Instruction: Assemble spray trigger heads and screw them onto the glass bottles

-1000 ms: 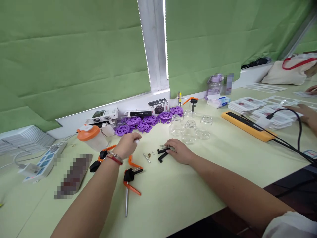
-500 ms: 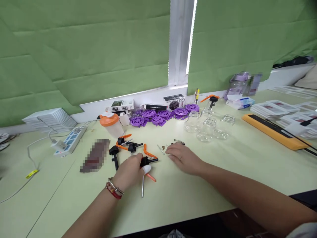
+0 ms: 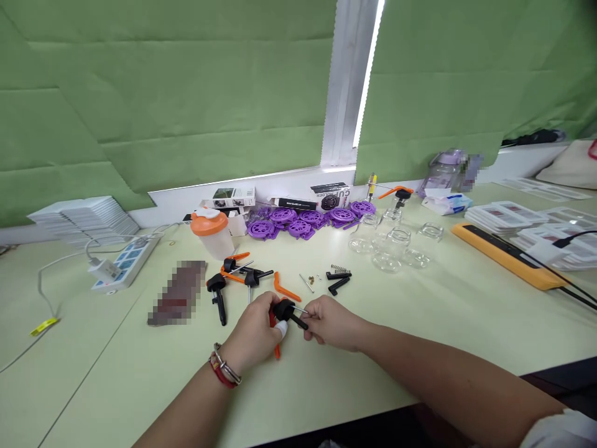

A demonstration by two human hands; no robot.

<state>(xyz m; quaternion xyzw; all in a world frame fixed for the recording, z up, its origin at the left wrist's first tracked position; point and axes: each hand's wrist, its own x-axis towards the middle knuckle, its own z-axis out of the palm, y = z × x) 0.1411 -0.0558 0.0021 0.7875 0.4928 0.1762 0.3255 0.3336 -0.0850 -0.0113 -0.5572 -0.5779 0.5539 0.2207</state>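
My left hand (image 3: pixel 256 326) is closed around a black plastic cap piece (image 3: pixel 285 309) with a black stem, a thin metal rod and orange parts below it. My right hand (image 3: pixel 332 323) has its fingertips pinched at the free end of the thin metal rod (image 3: pixel 299 308), beside the stem's tip. Just beyond the hands lie a loose orange lever (image 3: pixel 285 288), a metal pin (image 3: pixel 306 283), small brass-coloured bits (image 3: pixel 311 280), a coil spring (image 3: pixel 340 269) and small black plastic parts (image 3: pixel 338 285). To the left are similar black-and-orange pieces (image 3: pixel 250 277).
An orange-lidded shaker bottle (image 3: pixel 212 233) stands behind the pieces. Purple plastic holders (image 3: pixel 298 224) and boxes line the wall. Glass jars (image 3: pixel 387 255) stand at the back right, near an orange power strip (image 3: pixel 504 255). A white power strip (image 3: pixel 128 264) with cables lies at the left.
My right hand has moved left and nearer, from beside the spring to the metal rod, uncovering the small black parts. My left hand has turned the cap piece and brought it slightly right.
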